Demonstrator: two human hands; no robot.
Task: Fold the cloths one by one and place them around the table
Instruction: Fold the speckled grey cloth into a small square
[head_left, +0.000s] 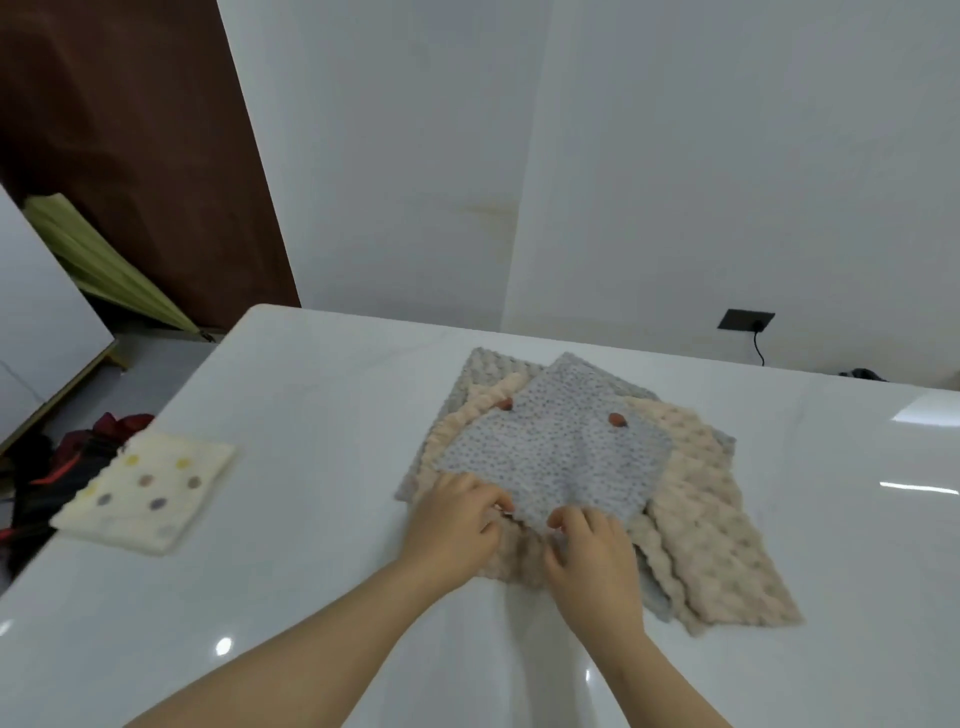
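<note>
A grey speckled cloth (561, 447) with two small orange spots lies on top of a pile of cloths in the middle of the white table (311, 395). Under it lie beige bobbled cloths (717, 545) and a grey bobbled cloth (480, 371). My left hand (457, 519) and my right hand (592, 556) sit side by side at the near edge of the grey speckled cloth, and their fingertips pinch that edge. A folded cream cloth (148, 491) with coloured dots lies apart near the table's left edge.
The table's left edge runs close to the folded cream cloth, with red and black items (78, 457) on the floor beyond it. A white wall stands behind the table, with a dark socket and cable (746, 320) at the right.
</note>
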